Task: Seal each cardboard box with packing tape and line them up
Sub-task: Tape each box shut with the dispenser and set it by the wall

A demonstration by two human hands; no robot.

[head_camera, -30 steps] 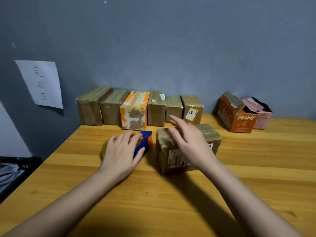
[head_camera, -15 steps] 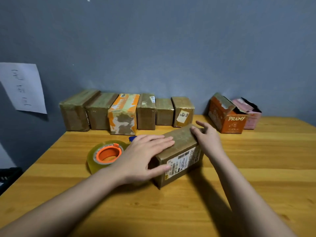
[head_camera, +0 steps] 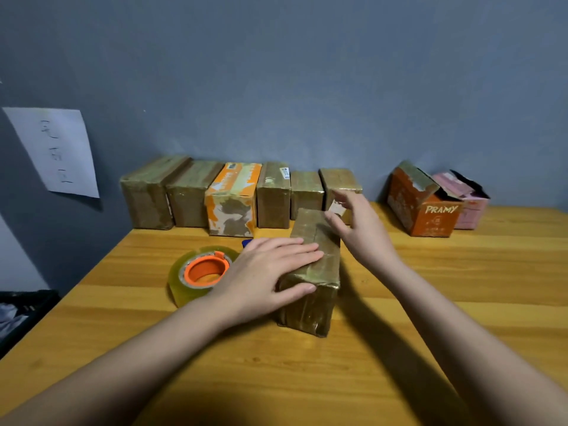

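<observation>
1. A small brown cardboard box wrapped in glossy clear tape (head_camera: pixel 316 272) stood on the yellow wooden table (head_camera: pixel 461 302), near its middle, with one short end facing the camera and its long side pointing toward the wall.
2. The left hand (head_camera: pixel 264 278) lay flat on the box's top and left side, fingers straight across the top and the thumb against the near end.
3. The right hand (head_camera: pixel 359 229) was at the box's far right edge, fingers straight and loosely spread; it gripped nothing.
4. A roll of clear packing tape with an orange core (head_camera: pixel 199 275) lay flat on the table just left of the left hand, a blue part (head_camera: pixel 246 242) showing behind it.
5. A row of six taped boxes (head_camera: pixel 239 195) stood against the grey wall (head_camera: pixel 307 72), side by side; the third one was orange and white (head_camera: pixel 232 199).
6. Farther right, well apart from the row, an orange box marked PRAMY (head_camera: pixel 421 207) stood with its flap up, touching a pink box (head_camera: pixel 467 207).
7. A white paper sheet with writing (head_camera: pixel 55 149) hung on the wall at left.
</observation>
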